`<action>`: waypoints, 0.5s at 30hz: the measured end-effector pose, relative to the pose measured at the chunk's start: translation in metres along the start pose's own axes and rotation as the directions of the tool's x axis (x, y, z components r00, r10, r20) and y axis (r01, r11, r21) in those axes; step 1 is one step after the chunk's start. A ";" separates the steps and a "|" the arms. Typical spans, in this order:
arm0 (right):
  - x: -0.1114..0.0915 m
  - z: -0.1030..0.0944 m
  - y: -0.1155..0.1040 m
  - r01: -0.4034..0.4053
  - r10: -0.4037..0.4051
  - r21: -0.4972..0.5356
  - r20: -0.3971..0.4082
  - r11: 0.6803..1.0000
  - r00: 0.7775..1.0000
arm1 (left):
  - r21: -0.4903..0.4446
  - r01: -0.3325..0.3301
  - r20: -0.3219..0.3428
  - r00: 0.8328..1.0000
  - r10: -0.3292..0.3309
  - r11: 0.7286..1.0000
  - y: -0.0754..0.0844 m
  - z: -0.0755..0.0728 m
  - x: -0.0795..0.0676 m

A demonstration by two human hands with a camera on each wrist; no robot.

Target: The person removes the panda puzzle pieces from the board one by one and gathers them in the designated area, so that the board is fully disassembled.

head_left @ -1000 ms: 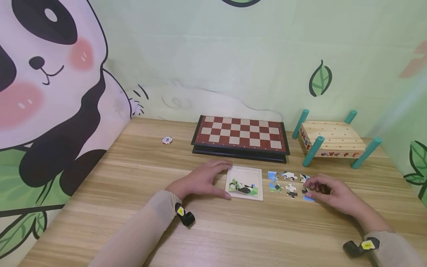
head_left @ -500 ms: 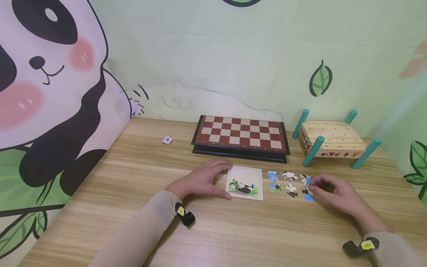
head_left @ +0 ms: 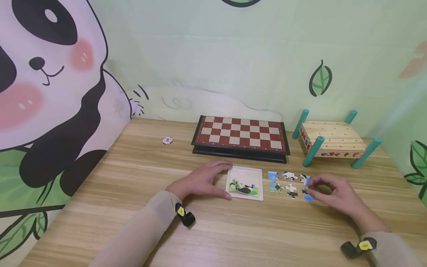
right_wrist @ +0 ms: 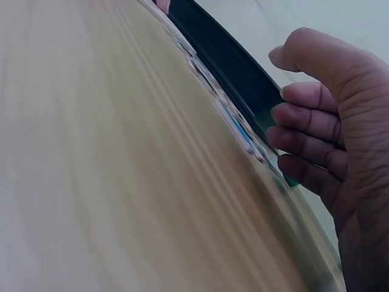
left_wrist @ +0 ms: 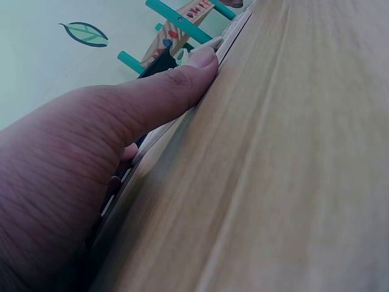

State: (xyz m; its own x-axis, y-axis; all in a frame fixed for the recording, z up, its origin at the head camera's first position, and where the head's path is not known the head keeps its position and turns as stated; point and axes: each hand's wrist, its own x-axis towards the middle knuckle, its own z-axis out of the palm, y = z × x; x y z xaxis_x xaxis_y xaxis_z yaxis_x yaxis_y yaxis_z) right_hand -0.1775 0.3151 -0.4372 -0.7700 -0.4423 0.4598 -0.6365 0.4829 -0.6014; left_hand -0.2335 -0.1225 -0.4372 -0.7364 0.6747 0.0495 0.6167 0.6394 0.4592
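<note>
Puzzle pieces [head_left: 291,189] lie just past the right hand [head_left: 337,194], fingers loosely curled, thumb apart, nothing gripped. Left hand [head_left: 201,182] spreads along the tray [head_left: 260,183] edge beside it; light pressure there, and I'd pinch pieces edge-on.

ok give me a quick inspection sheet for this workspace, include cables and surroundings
Surface: wood-grain table, no spills seen.
Job's things: square puzzle tray, panda picture filling only its near part; six loose puzzle pieces in two rows to its right.
Clutter: checkered board behind the tray; round chip to its left; wooden stand with teal legs at back right.
Hands: left hand touches the tray's left side; right hand is at the rightmost pieces, nothing visibly held.
Cables: nothing seen.
Surroundings: pale green wall, panda and leaf pictures.
</note>
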 end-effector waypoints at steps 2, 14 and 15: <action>0.002 0.003 -0.001 0.025 -0.025 0.003 -0.011 1.000 1.000 | 0.004 -0.003 0.000 1.000 0.003 1.000 0.000 0.001 0.001; 0.030 0.034 -0.017 0.115 -0.115 -0.014 0.000 0.993 0.993 | -0.017 -0.001 -0.001 1.000 0.001 1.000 -0.001 0.001 0.001; 0.033 0.035 -0.023 0.118 -0.118 -0.009 0.006 0.993 0.993 | -0.015 -0.003 0.000 1.000 0.003 1.000 -0.001 0.001 0.001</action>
State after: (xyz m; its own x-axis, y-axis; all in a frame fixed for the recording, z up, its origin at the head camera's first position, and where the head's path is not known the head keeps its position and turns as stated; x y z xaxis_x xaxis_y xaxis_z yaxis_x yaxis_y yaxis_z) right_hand -0.1865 0.2632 -0.4314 -0.6891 -0.5009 0.5236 -0.7234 0.4339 -0.5370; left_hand -0.2347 -0.1224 -0.4386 -0.7346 0.6766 0.0510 0.6147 0.6319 0.4721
